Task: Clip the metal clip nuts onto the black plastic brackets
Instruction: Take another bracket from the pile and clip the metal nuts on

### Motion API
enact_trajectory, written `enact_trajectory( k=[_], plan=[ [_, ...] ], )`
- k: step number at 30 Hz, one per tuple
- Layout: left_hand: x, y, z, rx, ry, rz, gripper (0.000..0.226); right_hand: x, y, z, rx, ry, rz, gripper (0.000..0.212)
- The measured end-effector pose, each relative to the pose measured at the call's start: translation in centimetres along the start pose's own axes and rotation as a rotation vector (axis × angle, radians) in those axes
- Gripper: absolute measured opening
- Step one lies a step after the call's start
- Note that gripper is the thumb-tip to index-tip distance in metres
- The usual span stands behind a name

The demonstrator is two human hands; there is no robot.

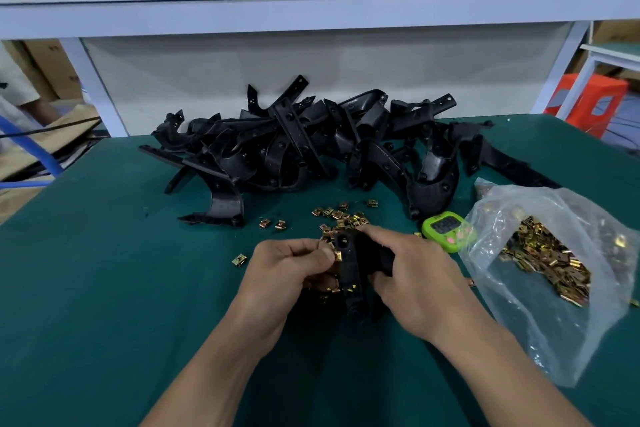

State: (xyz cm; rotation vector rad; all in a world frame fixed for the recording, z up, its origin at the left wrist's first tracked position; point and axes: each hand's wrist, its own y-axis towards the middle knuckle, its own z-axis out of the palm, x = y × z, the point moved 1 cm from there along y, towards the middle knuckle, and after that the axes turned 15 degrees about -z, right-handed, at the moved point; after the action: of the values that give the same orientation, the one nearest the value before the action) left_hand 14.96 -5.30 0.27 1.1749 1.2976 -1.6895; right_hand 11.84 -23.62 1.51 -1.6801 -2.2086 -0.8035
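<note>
Just left of the green timer [448,229], the right hand [415,274] is gripping a black bracket [349,267] while the left hand [284,270] is pinching a clip nut [337,256] against its edge. Behind the timer, more brackets [294,146] are lying heaped on the teal mat [104,270], under a white shelf [311,10].

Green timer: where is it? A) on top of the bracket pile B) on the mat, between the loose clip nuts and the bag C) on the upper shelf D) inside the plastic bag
B: the green timer sits on the mat, right of the loose clip nuts and against the left edge of the plastic bag.
</note>
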Motion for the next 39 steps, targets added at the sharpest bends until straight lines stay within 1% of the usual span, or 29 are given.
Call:
enact_trajectory(
  k=[3, 8, 14, 20, 23, 27, 28, 29, 31, 32, 33, 34, 37, 39],
  plan=[
    [0.0, -0.1, 0.1, -0.006, 0.022, 0.013, 0.025, 0.2, -0.1, 0.1, -0.01, -0.029, -0.018, 0.061],
    [0.2, 0.0, 0.2, -0.052, -0.005, -0.011, 0.018, 0.4, -0.2, 0.3, -0.035, -0.046, -0.023, 0.061],
    [0.7, 0.1, 0.6, -0.115, 0.098, 0.004, 0.019, 0.7, -0.3, 0.4, -0.019, -0.09, -0.018, 0.06],
    [0.5, -0.1, 0.8, -0.131, 0.08, 0.039, 0.016, 0.4, -0.2, 0.3, -0.003, -0.068, 0.01, 0.061],
    [0.6, -0.1, 1.3, -0.126, 0.067, 0.063, 0.011, 0.1, -0.2, 0.4, -0.058, -0.106, 0.017, 0.06],
    [0.9, -0.3, 1.9, -0.079, 0.268, 0.134, 0.014, -0.2, -0.2, 0.8, -0.124, -0.136, -0.005, 0.057],
    [0.9, -0.3, 1.8, -0.103, 0.296, 0.153, 0.016, -0.5, -0.1, 0.9, -0.146, -0.133, 0.01, 0.057],
    [0.9, -0.1, 1.4, -0.158, 0.297, 0.168, 0.018, -0.9, 0.1, 0.8, -0.167, -0.131, 0.036, 0.057],
    [0.6, 0.3, 0.1, -0.358, 0.34, 0.205, 0.021, -1.9, 0.3, 0.5, -0.199, -0.105, 0.101, 0.059],
    [0.5, 0.4, -0.7, -0.466, 0.417, 0.225, 0.021, -2.2, 0.4, 0.4, -0.209, -0.081, 0.129, 0.059],
    [0.4, 0.6, -1.4, -0.538, 0.512, 0.227, 0.02, -2.5, 0.4, 0.3, -0.213, -0.061, 0.148, 0.059],
    [0.4, 0.8, -1.9, -0.563, 0.611, 0.216, 0.02, -2.6, 0.4, 0.3, -0.211, -0.051, 0.156, 0.06],
    [1.0, 1.2, -1.8, -0.511, 0.831, 0.182, 0.02, -2.2, 0.4, 0.4, -0.178, -0.069, 0.14, 0.059],
    [1.3, 1.4, -1.1, -0.506, 0.886, 0.23, 0.016, -2.0, 0.4, 0.4, -0.156, -0.068, 0.134, 0.059]
  ],
)
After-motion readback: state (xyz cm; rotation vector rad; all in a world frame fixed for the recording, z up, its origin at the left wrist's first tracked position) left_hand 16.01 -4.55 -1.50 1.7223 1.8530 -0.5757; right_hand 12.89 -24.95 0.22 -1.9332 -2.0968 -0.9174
